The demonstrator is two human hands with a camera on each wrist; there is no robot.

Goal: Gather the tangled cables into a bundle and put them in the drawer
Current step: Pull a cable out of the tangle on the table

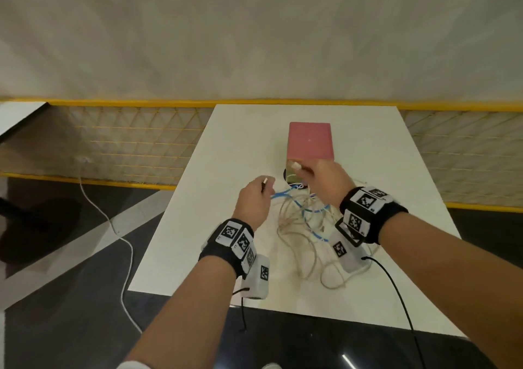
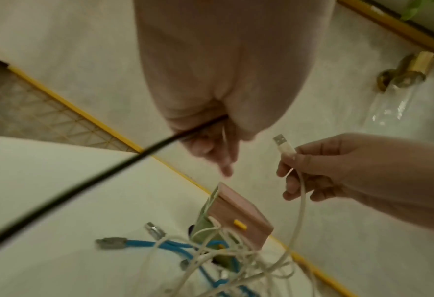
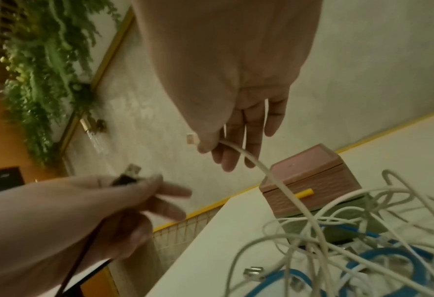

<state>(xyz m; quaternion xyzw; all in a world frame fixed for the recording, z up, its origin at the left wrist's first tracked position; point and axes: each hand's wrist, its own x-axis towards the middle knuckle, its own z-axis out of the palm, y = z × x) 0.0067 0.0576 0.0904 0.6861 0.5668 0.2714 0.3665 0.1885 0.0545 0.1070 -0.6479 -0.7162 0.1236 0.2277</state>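
A tangle of white and blue cables (image 1: 304, 221) lies on the white table (image 1: 226, 241) in front of a small pink drawer box (image 1: 310, 140). The box has a yellow handle (image 2: 240, 224) and a green lower part (image 3: 338, 227) with cable loops lying across it. My left hand (image 1: 266, 184) is raised left of the box and pinches the plug end of a black cable (image 2: 83, 186); its metal plug (image 3: 132, 170) sticks out above the fingers. My right hand (image 1: 300, 170) is lifted just in front of the box, pinching a white cable (image 3: 261, 170) near its USB plug (image 2: 282, 144). That cable trails down into the tangle.
A yellow mesh fence (image 1: 135, 142) runs behind and to the left of the table. A white cord (image 1: 124, 255) lies on the dark floor at left. Black leads (image 1: 396, 289) hang from my wrist cameras over the table's near edge. Loose metal plugs (image 2: 111, 242) lie beside the tangle.
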